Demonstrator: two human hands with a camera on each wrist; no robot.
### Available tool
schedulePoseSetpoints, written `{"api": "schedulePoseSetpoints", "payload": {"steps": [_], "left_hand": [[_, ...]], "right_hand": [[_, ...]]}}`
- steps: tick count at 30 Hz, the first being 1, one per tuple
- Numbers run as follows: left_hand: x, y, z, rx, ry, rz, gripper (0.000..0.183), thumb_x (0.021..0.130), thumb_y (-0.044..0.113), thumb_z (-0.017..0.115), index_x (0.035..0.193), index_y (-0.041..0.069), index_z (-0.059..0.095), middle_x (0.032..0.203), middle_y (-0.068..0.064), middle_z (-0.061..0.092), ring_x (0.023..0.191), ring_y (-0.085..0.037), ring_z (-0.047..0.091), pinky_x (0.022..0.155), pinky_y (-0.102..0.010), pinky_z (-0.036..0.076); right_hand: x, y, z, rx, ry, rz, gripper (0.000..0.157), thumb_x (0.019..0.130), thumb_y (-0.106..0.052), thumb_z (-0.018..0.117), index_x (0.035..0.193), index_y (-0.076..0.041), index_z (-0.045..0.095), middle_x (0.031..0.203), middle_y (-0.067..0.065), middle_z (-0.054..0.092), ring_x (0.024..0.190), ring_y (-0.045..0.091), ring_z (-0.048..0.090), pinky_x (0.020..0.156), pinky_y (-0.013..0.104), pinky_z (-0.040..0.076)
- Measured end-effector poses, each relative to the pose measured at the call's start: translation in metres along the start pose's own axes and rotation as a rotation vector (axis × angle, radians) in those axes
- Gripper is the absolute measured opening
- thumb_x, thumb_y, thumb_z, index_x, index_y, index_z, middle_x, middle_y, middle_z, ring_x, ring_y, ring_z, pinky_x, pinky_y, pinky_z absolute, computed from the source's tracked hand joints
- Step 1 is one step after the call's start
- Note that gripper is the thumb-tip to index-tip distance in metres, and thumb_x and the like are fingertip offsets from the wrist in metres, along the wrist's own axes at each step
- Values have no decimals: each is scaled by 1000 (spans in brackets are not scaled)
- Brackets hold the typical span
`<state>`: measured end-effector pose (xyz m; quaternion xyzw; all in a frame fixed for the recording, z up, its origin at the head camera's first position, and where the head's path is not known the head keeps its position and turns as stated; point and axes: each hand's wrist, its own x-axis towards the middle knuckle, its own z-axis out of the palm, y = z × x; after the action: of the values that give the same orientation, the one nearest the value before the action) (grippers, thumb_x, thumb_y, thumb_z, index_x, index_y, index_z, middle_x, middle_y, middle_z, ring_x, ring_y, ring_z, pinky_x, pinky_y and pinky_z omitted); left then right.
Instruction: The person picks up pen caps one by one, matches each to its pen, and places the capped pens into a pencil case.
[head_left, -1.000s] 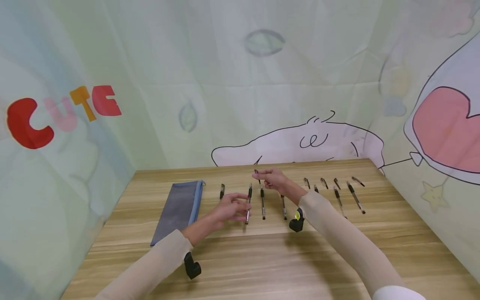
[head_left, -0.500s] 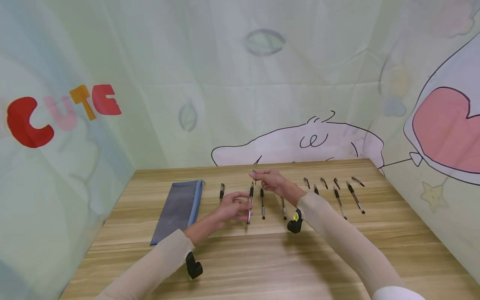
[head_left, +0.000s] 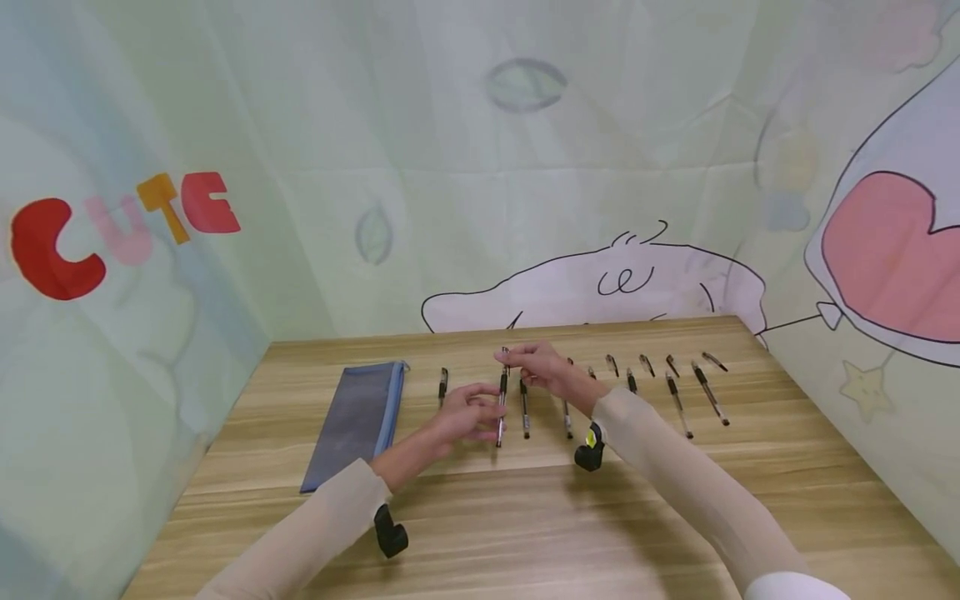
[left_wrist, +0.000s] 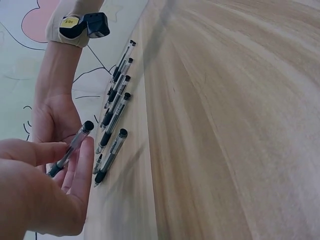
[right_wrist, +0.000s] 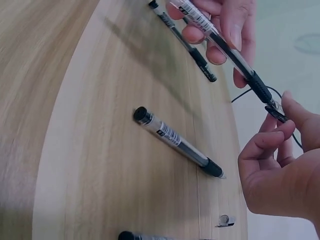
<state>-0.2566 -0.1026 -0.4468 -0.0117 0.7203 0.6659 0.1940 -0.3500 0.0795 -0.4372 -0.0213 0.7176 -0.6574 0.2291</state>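
A clear-barrelled gel pen (head_left: 500, 421) with a black grip is pinched between the thumb and fingers of my left hand (head_left: 465, 412), its tip pointing away from me. At that tip my right hand (head_left: 549, 367) pinches a pen cap (right_wrist: 276, 114) between thumb and forefinger. The right wrist view has the cap overlapping the tip of the held pen (right_wrist: 225, 47). Below both hands, an uncapped pen (right_wrist: 175, 140) lies on the table with a loose cap (right_wrist: 226, 220) beyond its tip. The left wrist view also takes in the held pen's black end plug (left_wrist: 88, 126).
A grey-blue zip pouch (head_left: 348, 425) lies left of the hands. Another pen (head_left: 443, 383) sits between it and the left hand. Several pens, such as one pen (head_left: 710, 396), lie in a row to the right, with loose caps (head_left: 647, 365) behind them. A patterned cloth (head_left: 345, 275) hangs behind the table.
My right hand has moved slightly left and toward me, bringing the cap down to the pen's tip. The left hand holds its pen almost still, shifted a touch to the right.
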Motion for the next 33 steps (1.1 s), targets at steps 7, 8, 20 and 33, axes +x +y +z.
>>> {"api": "schedulePoseSetpoints", "payload": {"steps": [7, 8, 20, 33], "left_hand": [[1, -2, 3, 42, 8, -7, 39, 99, 9, 65, 136, -5, 58, 124, -24, 68, 97, -23, 74, 88, -36, 64], [1, -3, 3, 46, 5, -6, 38, 99, 9, 64, 134, -6, 59, 124, -24, 68, 97, -23, 73, 88, -36, 64], [0, 1, 3, -12, 39, 4, 29, 97, 3, 66, 122, -12, 64, 112, -28, 73, 83, -18, 75, 78, -30, 65], [1, 9, 2, 1, 154, 47, 25, 93, -3, 69, 115, -14, 68, 96, -21, 78, 78, -15, 75, 67, -22, 62]], "right_hand": [[0, 7, -1, -80, -18, -42, 24, 95, -25, 75, 109, -6, 74, 89, -5, 66, 58, 6, 41, 53, 18, 35], [0, 8, -2, -84, -17, -44, 27, 95, -26, 74, 113, -6, 74, 91, -4, 67, 58, 6, 42, 54, 18, 36], [-3, 12, 7, -121, 65, -51, 34, 99, -30, 68, 120, -3, 74, 100, 4, 73, 56, 4, 41, 53, 16, 36], [-12, -7, 16, -241, 117, -23, 31, 99, -32, 68, 118, -9, 76, 116, 11, 76, 76, 3, 48, 80, 21, 52]]}}
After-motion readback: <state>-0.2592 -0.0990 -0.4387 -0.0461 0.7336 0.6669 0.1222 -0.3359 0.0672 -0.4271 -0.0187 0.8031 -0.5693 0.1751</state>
